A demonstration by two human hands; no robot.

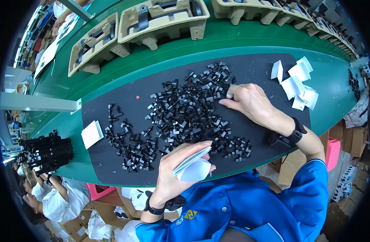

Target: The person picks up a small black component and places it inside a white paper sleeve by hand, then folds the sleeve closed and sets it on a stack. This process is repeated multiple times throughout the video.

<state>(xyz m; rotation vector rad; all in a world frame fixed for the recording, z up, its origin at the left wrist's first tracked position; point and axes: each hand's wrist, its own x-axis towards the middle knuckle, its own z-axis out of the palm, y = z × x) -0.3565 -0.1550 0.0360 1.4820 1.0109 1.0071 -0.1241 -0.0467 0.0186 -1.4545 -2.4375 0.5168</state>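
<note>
A stack of white paper slips point(195, 171) is gripped in my left hand point(171, 171), low over the near edge of a black mat point(253, 66). A heap of small black plastic parts point(189, 109) covers the mat's middle. My right hand point(251, 101) reaches to the heap's right side, thumb and fingers drawn together; what they pinch, if anything, is hidden. To the left lies a smaller cluster of the same black parts point(138, 153). Folded white slips point(300, 86) sit loosely at the mat's far right, and another white paper stack point(92, 134) rests at its left edge.
Beyond the mat, moulded pulp trays point(165, 22) with black items line a green conveyor point(152, 56). A bundle of black parts point(45, 152) stands at the table's left end, under a grey metal bar point(39, 102). A person in white point(64, 201) sits at lower left.
</note>
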